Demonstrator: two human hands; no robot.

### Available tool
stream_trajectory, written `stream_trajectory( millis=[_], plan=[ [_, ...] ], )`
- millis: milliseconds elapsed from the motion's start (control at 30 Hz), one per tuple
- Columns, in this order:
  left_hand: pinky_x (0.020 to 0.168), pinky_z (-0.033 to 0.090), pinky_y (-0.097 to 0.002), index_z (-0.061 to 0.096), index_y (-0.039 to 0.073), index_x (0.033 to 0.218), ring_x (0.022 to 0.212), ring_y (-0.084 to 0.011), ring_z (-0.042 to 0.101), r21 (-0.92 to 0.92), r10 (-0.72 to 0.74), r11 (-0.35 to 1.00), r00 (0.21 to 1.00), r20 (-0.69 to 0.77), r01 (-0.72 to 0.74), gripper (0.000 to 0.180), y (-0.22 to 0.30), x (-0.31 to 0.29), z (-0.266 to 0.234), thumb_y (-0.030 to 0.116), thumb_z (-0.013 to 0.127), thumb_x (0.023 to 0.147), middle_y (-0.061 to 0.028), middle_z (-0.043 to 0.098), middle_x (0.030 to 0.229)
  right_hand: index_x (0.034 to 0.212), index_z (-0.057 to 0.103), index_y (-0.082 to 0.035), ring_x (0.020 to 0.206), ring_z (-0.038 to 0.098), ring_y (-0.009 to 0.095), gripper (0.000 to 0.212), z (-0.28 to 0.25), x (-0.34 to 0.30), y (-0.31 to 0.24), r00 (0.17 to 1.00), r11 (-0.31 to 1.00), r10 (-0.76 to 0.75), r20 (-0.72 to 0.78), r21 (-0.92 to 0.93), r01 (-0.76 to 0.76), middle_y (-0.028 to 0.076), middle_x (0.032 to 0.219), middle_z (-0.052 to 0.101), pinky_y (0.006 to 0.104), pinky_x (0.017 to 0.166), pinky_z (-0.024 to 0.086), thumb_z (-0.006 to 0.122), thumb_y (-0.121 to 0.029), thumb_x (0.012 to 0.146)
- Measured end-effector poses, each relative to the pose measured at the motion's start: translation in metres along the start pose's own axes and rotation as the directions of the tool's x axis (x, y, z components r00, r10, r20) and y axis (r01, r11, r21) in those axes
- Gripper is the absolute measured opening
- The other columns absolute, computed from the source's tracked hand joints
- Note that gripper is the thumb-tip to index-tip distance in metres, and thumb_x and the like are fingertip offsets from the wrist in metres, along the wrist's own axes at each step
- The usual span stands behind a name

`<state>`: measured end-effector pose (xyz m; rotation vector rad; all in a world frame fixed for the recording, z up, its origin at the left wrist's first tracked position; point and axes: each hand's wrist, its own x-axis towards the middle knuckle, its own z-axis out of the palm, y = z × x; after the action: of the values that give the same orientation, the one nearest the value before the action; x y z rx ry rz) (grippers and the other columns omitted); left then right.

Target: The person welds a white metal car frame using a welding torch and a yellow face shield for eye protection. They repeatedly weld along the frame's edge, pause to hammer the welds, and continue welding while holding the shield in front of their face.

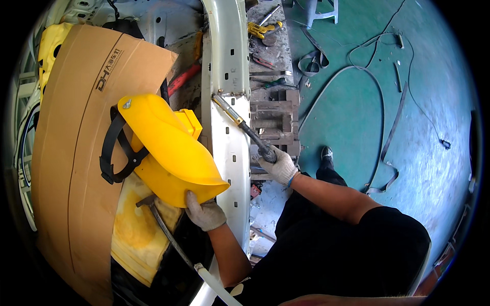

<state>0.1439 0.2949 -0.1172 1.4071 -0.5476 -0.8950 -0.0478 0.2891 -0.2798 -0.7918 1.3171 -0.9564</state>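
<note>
In my left hand (205, 211), gloved in white knit, is the lower edge of a yellow welding mask (168, 143). The thumb lies over that edge, and the mask's black headband (109, 148) hangs off its left side. My right hand (278, 166), also gloved, is wrapped round the dark handle of a welding torch (247, 130). The torch points up and left across a pale metal car-body panel (229, 158). Its metal nozzle end is close to a row of small brownish spots on the panel; whether it touches cannot be told.
A large cardboard sheet (76, 153) covers the left side. Below the mask a hammer (163, 224) lies by stained yellowish padding (135, 219). Right of the panel is a vice (275, 120), with a yellow-handled tool (263, 29) beyond. Hose (380, 102) and straps (393, 137) trail over the green floor.
</note>
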Motion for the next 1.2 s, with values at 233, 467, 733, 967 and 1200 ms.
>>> stream_trajectory(
  millis=[233,467,733,967,1200],
  plan=[
    [0.098,0.059,-0.0447,0.051,-0.006,0.145,0.121,-0.0347,0.068,0.064,0.001,0.998,0.998,-0.065,0.003,0.061,-0.003,0.001,-0.004,0.037,0.055,0.102,-0.0225,0.060,0.140,0.114,0.064,-0.003,0.078,0.056,0.011,0.028,0.001,0.002,0.002,1.000,1.000,-0.011,0.023,-0.026,0.012,0.003,0.084,0.063,0.0321,0.075,0.053,0.074,-0.020,0.095],
    [0.096,0.060,-0.0427,0.049,-0.007,0.145,0.122,-0.0333,0.067,0.050,0.008,0.999,1.000,-0.029,-0.007,0.060,0.001,0.002,-0.003,0.037,0.055,0.104,-0.0211,0.061,0.139,0.112,0.064,-0.003,0.077,0.057,0.011,0.026,0.007,0.002,0.008,1.000,0.999,-0.006,0.015,0.044,0.006,0.004,0.083,0.063,0.0315,0.075,0.052,0.074,-0.019,0.094],
    [0.097,0.060,-0.0396,0.049,-0.011,0.143,0.125,-0.0304,0.064,0.077,0.016,0.997,0.999,-0.034,-0.013,0.050,-0.003,0.005,-0.015,0.027,0.048,0.111,-0.0219,0.056,0.141,0.111,0.064,-0.003,0.082,0.059,0.009,0.023,0.011,0.001,0.003,0.999,0.998,-0.036,-0.019,0.049,0.037,0.001,0.086,0.065,0.0295,0.078,0.052,0.073,-0.015,0.094],
    [0.093,0.060,-0.0387,0.051,-0.005,0.146,0.121,-0.0312,0.066,-0.081,-0.029,0.997,0.995,-0.099,0.021,0.057,0.001,0.002,0.000,0.031,0.062,0.103,-0.0207,0.061,0.137,0.111,0.065,-0.002,0.085,0.060,0.009,0.023,0.001,0.002,0.002,1.000,1.000,-0.005,0.000,0.017,0.005,0.001,0.090,0.067,0.0298,0.080,0.053,0.074,-0.014,0.094],
    [0.079,0.059,-0.0389,0.056,-0.003,0.141,0.103,-0.0284,0.071,-0.026,0.060,0.998,0.997,0.040,-0.059,0.045,-0.008,0.002,-0.006,0.021,0.063,0.104,-0.0161,0.068,0.124,0.120,0.066,-0.001,0.095,0.065,0.010,0.027,0.000,0.000,0.003,0.999,1.000,0.025,0.041,0.010,-0.025,0.005,0.104,0.073,0.0304,0.089,0.056,0.072,-0.011,0.096]
  ],
)
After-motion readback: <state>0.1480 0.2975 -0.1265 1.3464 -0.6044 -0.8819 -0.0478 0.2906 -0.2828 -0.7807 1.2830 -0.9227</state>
